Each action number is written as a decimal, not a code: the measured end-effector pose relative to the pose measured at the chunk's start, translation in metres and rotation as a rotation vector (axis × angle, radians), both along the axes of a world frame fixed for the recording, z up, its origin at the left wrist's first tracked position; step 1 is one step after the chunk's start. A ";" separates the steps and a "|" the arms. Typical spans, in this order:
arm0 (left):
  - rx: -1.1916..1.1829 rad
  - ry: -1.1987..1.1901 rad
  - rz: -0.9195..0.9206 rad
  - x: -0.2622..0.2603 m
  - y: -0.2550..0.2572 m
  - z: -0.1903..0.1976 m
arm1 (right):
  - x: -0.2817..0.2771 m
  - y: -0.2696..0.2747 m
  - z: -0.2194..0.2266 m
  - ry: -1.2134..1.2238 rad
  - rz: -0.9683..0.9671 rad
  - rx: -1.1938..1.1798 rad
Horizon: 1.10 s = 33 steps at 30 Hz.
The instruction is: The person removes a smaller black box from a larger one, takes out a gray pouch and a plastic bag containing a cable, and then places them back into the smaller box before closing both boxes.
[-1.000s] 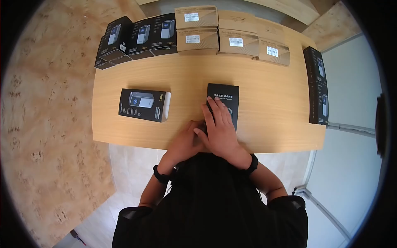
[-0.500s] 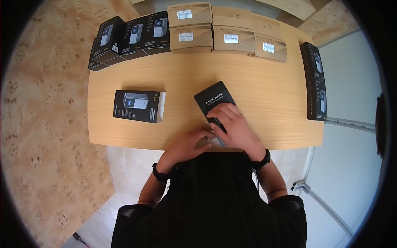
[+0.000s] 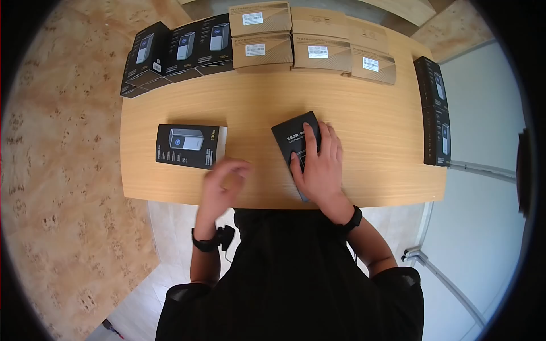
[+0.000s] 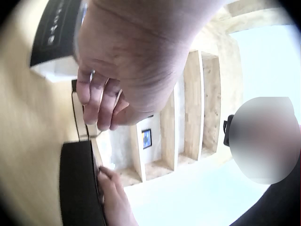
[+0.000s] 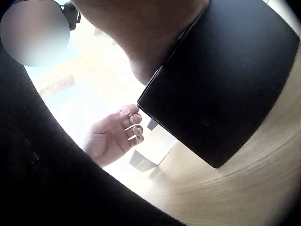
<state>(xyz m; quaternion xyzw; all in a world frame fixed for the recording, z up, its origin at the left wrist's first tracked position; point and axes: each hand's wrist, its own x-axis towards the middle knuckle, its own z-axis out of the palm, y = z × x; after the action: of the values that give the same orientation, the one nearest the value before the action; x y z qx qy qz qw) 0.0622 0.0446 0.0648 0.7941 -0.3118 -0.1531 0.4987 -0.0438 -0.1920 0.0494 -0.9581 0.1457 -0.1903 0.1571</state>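
Observation:
A black box with white lettering (image 3: 286, 146) lies askew near the middle of the table's front. My right hand (image 3: 323, 173) rests over it with fingers mostly straight; thumb and index finger lie on its top, the others over its right side. In the right wrist view, the box's plain black face (image 5: 225, 84) fills much of the picture. Raised over the table, my left hand (image 3: 220, 184) is blurred, its fingers loosely bent around nothing. Just beyond it sits a black 130W box with a device picture (image 3: 185, 146), its white end facing right.
Along the back stand several black device boxes (image 3: 185, 48), with stacked brown cartons (image 3: 261, 52) beside them. Two black boxes (image 3: 437, 133) line the table's right edge. The wooden table's front edge (image 3: 392, 203) runs close to my body.
The lettered box has turned from straight to tilted, its far end swinging left. My left hand has left its near end and moved left. My right hand's fingers have straightened across it.

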 end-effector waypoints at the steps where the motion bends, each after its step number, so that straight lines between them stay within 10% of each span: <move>1: -0.044 -0.063 0.099 0.011 0.010 -0.002 | 0.000 0.000 -0.001 0.026 0.006 0.021; 8: 0.278 -0.569 0.735 0.075 0.065 -0.020 | -0.005 -0.007 -0.011 0.012 0.077 0.117; 12: 0.265 -0.361 0.812 0.091 0.085 -0.048 | -0.004 -0.009 -0.011 0.003 0.102 0.115; 15: -0.165 0.003 0.818 0.095 0.084 -0.061 | -0.003 -0.012 -0.009 0.003 0.153 0.118; 33: -0.177 0.023 0.750 0.044 0.012 -0.054 | -0.012 -0.009 -0.001 0.057 0.376 0.133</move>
<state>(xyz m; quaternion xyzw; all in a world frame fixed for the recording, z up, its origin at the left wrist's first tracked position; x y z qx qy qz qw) 0.1059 0.0564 0.0105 0.8051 -0.0061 0.0587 0.5902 -0.0561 -0.2007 0.0483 -0.9609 -0.0188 -0.1204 0.2487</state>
